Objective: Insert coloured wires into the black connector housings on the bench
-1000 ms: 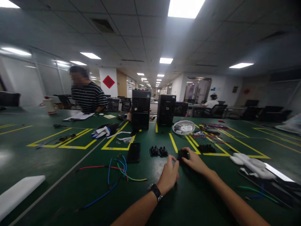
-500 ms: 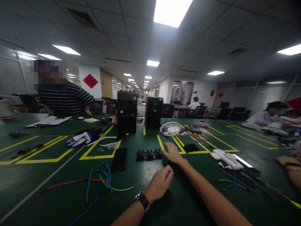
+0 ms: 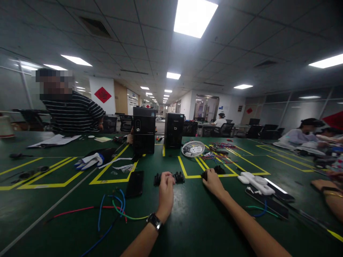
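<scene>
Black parts | small, upright prongs | left hand, right hand: grip can't be told

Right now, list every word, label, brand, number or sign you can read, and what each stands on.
No text reads with certainty.
Left computer tower: front lettering and blue sticker, too small.
Right computer tower: pale logo, perhaps a "b", too blurred to confirm; upper sticker, too small.
Red diamond wall sign: markings too blurred.
Blue wall sign: too small.
</scene>
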{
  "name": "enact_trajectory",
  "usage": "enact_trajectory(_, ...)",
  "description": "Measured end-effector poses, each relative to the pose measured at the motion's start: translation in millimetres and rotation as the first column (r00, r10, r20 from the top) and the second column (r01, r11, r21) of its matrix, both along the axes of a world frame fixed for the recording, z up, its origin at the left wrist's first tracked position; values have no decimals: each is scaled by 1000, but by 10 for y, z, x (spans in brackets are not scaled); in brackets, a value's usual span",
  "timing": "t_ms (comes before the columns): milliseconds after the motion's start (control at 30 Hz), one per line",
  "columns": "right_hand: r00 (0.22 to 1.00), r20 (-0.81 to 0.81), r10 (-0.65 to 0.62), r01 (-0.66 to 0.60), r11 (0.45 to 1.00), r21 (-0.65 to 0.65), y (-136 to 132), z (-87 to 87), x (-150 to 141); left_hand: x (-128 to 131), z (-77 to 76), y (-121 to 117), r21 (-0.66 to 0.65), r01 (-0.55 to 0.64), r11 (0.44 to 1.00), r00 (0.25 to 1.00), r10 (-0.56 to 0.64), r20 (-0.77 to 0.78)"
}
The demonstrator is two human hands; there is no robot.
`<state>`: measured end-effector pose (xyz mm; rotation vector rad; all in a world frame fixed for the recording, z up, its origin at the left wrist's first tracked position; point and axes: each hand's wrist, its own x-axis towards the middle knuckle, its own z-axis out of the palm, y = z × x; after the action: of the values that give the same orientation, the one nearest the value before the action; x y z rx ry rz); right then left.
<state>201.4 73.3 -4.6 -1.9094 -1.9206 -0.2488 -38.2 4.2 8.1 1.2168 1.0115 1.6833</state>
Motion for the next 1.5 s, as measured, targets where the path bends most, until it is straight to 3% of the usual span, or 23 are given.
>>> enact_trajectory(67,999,-36,31,-31,1000,0,-63,15,-27,-15,27,56,-105,81,991,996,-77,49)
enact_trajectory(133,988,-138,70,-68,998,16,-125,41,-31,-133,135,147,-138,93,986,986,-71,154)
enact_trajectory(200,937,-332,108,-105,994,27,-178,78,-48,-340,288,239,-63,-82,995,943,98,319)
enact_trajectory(267,822,-552,136,-138,990,38,-238,121,-139,-508,387,281,-2,-333,943,856,303,418)
enact_trajectory(300,761,-630,153,-154,987,53,-281,141,-228,-530,391,276,-50,-324,945,865,318,389)
enact_trajectory(367,657,-721,221,-202,973,114,-415,171,-490,-416,312,220,-238,-57,970,920,144,365)
enact_trajectory(433,599,-732,324,-277,942,191,-602,181,-812,-158,175,123,-355,249,901,893,-72,445)
enact_trajectory(467,579,-720,382,-336,917,216,-700,182,-963,-23,110,68,-357,327,875,861,-119,495)
enact_trajectory(533,611,-602,514,-446,852,274,-881,192,-1171,167,12,-21,-309,361,880,827,-150,541)
enact_trajectory(600,626,-493,605,-556,789,261,-1036,227,-1177,209,-42,-58,-296,356,886,838,-162,521)
enact_trajectory(667,668,-401,627,-601,772,207,-1173,285,-938,148,-69,-55,-327,391,860,858,-211,469)
enact_trajectory(733,765,-309,564,-547,824,149,-1273,340,-477,73,-85,-49,-347,407,845,872,-247,422)
enact_trajectory(833,917,-189,352,-346,936,67,-1326,374,401,57,-105,-68,-299,434,850,868,-306,391)
enact_trajectory(933,985,-83,153,-161,982,-99,-1346,325,1096,128,-122,-100,-278,479,832,844,-350,406)
enact_trajectory(1000,993,-27,114,-117,973,-198,-1370,271,1327,163,-123,-117,-280,501,819,829,-361,428)
enact_trajectory(1100,991,47,127,-111,961,-254,-1373,241,1387,152,-100,-135,-287,513,809,816,-357,455)
enact_trajectory(1200,990,90,106,-83,971,-223,-1291,333,1273,110,-71,-139,-281,521,806,810,-363,461)
enact_trajectory(1300,991,-9,135,-136,986,-94,-1159,529,977,97,-79,-111,-276,523,806,807,-364,465)
enact_trajectory(1400,940,-164,299,-293,954,61,-1048,711,386,114,-119,-54,-258,482,838,815,-320,484)
enact_trajectory(1500,824,-285,490,-463,872,161,-952,725,-381,116,-153,9,-236,414,879,803,-231,550)
